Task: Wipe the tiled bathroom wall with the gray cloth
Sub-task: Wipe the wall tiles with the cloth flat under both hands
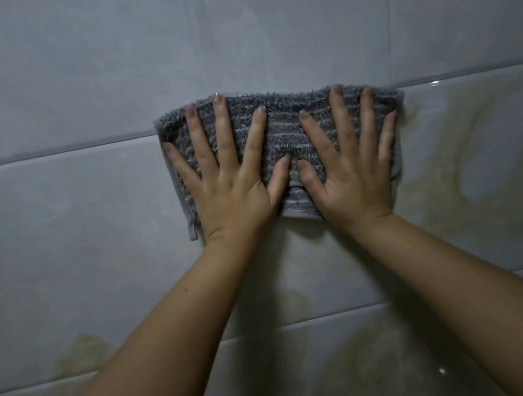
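The cloth (283,148) lies flat on the wall (55,208), its long axis running 9 to 3 o'clock and its top edge just over a grout line. The left hand (229,182) and right hand (349,166) press it side by side, fingers splayed wide toward 12, thumbs almost touching, gripping nothing. Yellowish stains (440,174) sit just beside the cloth at 3 to 4 o'clock, nearer the right hand, so a sideways sweep that way looks likeliest.

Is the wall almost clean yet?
Not yet. Both the left hand and right hand press the striped gray terry cloth flat on the glossy gray tiled wall. Yellowish stains at right and lower left remain unwiped.
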Motion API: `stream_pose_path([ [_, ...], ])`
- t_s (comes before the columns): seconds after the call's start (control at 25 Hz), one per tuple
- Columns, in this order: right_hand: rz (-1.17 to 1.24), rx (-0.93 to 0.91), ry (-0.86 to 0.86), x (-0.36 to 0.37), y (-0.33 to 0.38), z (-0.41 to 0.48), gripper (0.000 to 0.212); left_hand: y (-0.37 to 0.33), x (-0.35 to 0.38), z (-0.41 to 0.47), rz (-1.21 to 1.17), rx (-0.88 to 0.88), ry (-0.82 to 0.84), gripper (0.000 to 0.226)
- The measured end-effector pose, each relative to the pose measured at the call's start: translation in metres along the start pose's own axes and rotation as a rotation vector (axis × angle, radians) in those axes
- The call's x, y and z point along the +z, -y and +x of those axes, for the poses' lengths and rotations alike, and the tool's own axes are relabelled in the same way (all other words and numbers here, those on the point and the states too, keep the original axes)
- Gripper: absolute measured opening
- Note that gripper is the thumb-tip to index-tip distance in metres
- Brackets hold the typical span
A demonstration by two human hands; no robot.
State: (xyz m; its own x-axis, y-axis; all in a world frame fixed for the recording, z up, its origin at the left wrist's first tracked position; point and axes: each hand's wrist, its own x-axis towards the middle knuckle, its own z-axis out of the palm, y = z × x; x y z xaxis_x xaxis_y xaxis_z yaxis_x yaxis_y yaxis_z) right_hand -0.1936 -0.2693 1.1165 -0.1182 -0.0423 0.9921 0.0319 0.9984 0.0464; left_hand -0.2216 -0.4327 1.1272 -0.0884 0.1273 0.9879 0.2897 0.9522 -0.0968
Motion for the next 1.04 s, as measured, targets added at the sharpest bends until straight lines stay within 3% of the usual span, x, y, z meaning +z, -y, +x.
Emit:
stream_pose_path([
  [0.28, -0.013, -0.022, 0.1, 0.001, -0.027, -0.099, 0.057, -0.026, 0.01, -0.084, -0.005, 0.181, 0.064, 0.066],
  [0.48, 0.091, 0.057, 0.042, -0.009, -0.023, -0.024, 0.069, -0.031, 0.005, -0.015, -0.066, 0.111, 0.022, 0.062],
  [0.64, 0.012, 0.095, 0.013, -0.008, -0.024, 0.005, 0.061, -0.033, 0.003, 0.012, -0.038, 0.089, 0.012, 0.059],
  [0.88, 0.028, -0.051, 0.087, 0.006, -0.021, -0.101, 0.056, -0.022, 0.007, -0.091, -0.019, 0.149, 0.074, 0.062],
  [1.04, 0.032, -0.04, 0.077, 0.014, 0.004, -0.143, 0.053, -0.005, 0.009, -0.139, -0.011, 0.137, 0.099, 0.065],
])
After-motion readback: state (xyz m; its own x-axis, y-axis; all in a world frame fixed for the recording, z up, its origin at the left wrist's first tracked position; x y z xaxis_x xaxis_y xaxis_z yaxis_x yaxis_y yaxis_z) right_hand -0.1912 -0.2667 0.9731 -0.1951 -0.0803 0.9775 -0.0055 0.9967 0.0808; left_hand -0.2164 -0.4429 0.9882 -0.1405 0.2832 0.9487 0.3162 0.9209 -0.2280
